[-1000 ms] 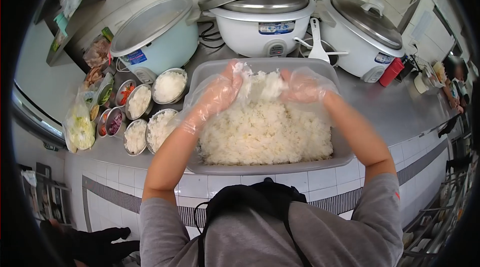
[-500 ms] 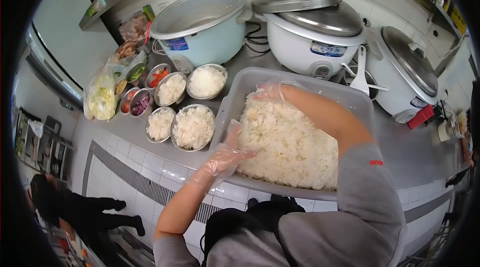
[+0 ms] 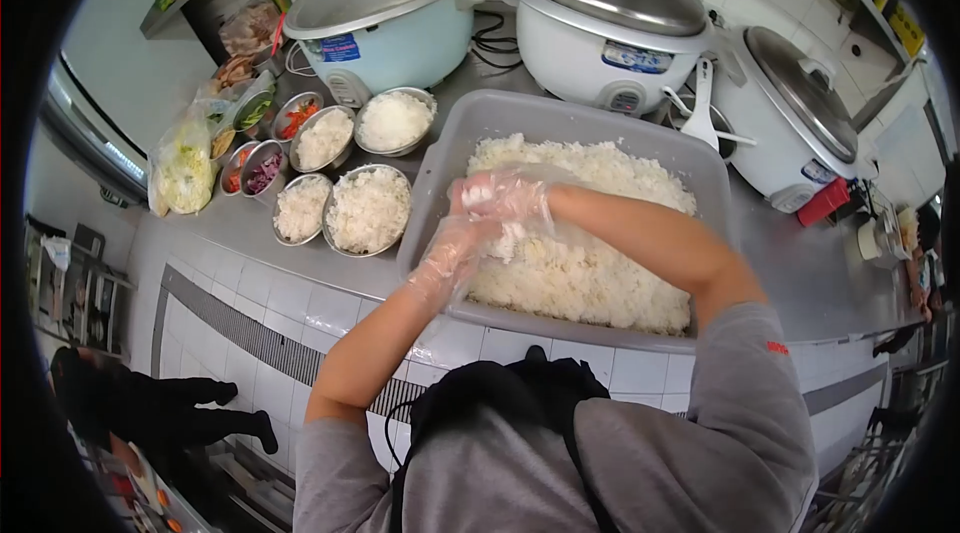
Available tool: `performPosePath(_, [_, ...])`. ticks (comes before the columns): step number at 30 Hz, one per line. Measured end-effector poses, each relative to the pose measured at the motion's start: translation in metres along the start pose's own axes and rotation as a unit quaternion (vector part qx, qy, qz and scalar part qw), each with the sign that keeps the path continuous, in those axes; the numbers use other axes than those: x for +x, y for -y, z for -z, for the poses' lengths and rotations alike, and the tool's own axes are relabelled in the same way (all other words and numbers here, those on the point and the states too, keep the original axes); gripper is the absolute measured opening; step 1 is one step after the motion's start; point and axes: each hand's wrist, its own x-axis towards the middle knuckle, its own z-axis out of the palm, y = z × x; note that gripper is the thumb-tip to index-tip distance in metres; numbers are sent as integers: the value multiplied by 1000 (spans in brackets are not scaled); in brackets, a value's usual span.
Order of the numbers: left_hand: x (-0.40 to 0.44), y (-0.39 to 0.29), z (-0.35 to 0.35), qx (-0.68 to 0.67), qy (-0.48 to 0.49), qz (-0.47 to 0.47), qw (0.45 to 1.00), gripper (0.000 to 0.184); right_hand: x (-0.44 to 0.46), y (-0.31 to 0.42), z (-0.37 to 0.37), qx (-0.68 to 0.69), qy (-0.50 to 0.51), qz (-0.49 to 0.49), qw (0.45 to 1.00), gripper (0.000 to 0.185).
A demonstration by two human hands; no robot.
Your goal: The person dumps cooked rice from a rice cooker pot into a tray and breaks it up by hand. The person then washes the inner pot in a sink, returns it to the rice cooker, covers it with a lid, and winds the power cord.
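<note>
- The left hand [image 3: 448,251] and the right hand [image 3: 515,195], both in loose clear plastic gloves, meet above the cooked white rice [image 3: 590,283], which lies in the gray plastic tub [image 3: 715,203].
- Some grains show between the fingers, but whether either hand grasps them firmly cannot be told.
- If the hands part carelessly, these grains could drop, because they look loose; here the tub would probably catch them.
- The baggy gloves could wrinkle or tear, and sticky rice may cling to the film.
- The tub sits close to the front edge of the steel counter [image 3: 825,288], so a strong pull toward the body could make it slide or tip.
- The rice-filled metal bowl [image 3: 368,211] stands near the tub's left wall; a wide left elbow might knock it.
</note>
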Motion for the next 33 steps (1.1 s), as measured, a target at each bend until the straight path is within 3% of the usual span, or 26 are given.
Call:
performPosePath(1, [4,0,0,29,40,-44,998,70,-8,5,1,-43,-58,12,997,36])
performPosePath(2, [10,-3,-1,28,46,-36,998,70,-15,4,4,-39,-60,4,997,36])
performPosePath(4, [20,-18,-11,250,101,-125,955,52,-31,7,17,-191,-176,10,966,37])
performPosePath(5, [19,-26,-20,250,109,-122,954,52,-44,14,22,-191,-179,1,965,37])
performPosePath(7, [8,-54,-51,474,59,-126,870,32,-73,54,42,-158,-235,-141,949,41])
performPosePath(8, [11,-54,-56,474,66,-128,869,32,-80,51,45,-159,-239,-147,947,41])
performPosePath(10, [16,-55,-67,572,28,-93,815,33,-90,39,55,39,-282,-244,927,45])
performPosePath(11, [22,-47,-66,572,35,-97,813,33,-93,22,55,38,-288,-248,924,45])
performPosePath(13, [39,-25,-62,489,103,-198,843,43,-95,-25,44,-78,-177,-186,963,43])
performPosePath(17, [25,-19,-80,569,185,-135,790,51,-128,-39,-7,-61,-237,-256,935,45])
performPosePath(19, [20,1,-58,785,156,-341,492,53,-154,-33,-16,-302,-172,-245,905,46])
performPosePath(20, [19,1,-47,784,162,-341,493,53,-167,-39,-19,-299,-172,-250,905,46])
performPosePath(22, [13,-15,-31,774,176,-108,598,56,-195,-49,-24,-266,-156,-323,895,48])
performPosePath(23, [11,-21,-25,774,181,-110,596,56,-207,-48,-27,-265,-158,-328,893,48])
performPosePath(25, [7,-29,-13,810,156,3,565,68,-224,-36,-32,-139,-208,-497,831,50])
performPosePath(26, [11,-23,-1,810,156,3,565,68,-229,-39,-32,-139,-208,-497,831,50])
performPosePath(28, [19,-6,15,813,220,-98,530,69,-235,-50,-41,-51,26,-385,921,57])
performPosePath(29, [17,-1,11,813,223,-98,529,69,-230,-58,-58,-48,27,-387,920,57])
performPosePath(30, [8,-5,-12,741,200,-52,638,62,-216,-66,-82,-332,-238,-201,890,60])
performPosePath(31, [5,-4,-32,656,173,-5,735,55,-200,-68,-94,-558,-456,23,693,64])
performPosePath(32, [8,0,-47,656,177,-8,734,55,-186,-26,-77,-304,-402,-220,835,65])
performPosePath(33, [12,5,-60,607,180,-39,773,57,-174,17,-60,-3,-291,-432,853,66])
